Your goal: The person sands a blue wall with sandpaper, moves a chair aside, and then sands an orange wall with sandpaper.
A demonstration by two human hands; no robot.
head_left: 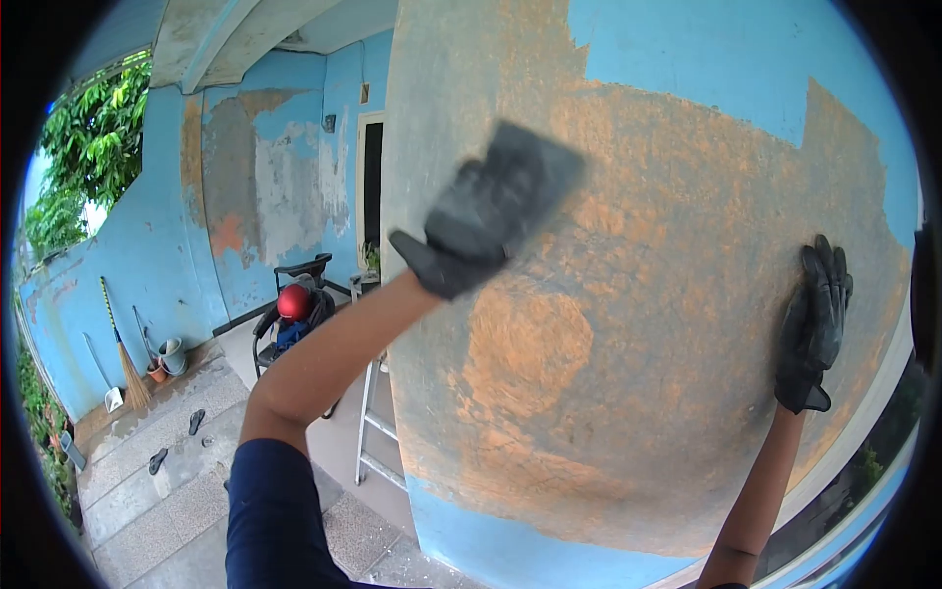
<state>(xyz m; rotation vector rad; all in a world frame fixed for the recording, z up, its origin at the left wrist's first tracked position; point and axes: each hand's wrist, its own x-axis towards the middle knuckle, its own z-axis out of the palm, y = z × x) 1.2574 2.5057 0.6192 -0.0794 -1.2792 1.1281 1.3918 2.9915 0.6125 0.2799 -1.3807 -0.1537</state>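
Observation:
My left hand (466, 221), in a black glove, presses a dark flat rectangular sheet (535, 177) against or just over the wall (667, 294); motion blurs both. The thumb points out to the left, and the sheet hides most of the fingers. The wall shows patches of grey and orange where the blue paint is gone, with blue paint left at the top and bottom. Farther right, my right hand (816, 314), also in a black glove, lies on the wall with its fingers pointing up and nothing visible in it.
A metal ladder (378, 432) stands below my left forearm. Behind it are a chair (312, 267) with a red helmet (293, 303), a broom (126, 358), buckets (173, 356) and sandals (196, 422) on the tiled floor. A window frame (854, 432) edges the wall at right.

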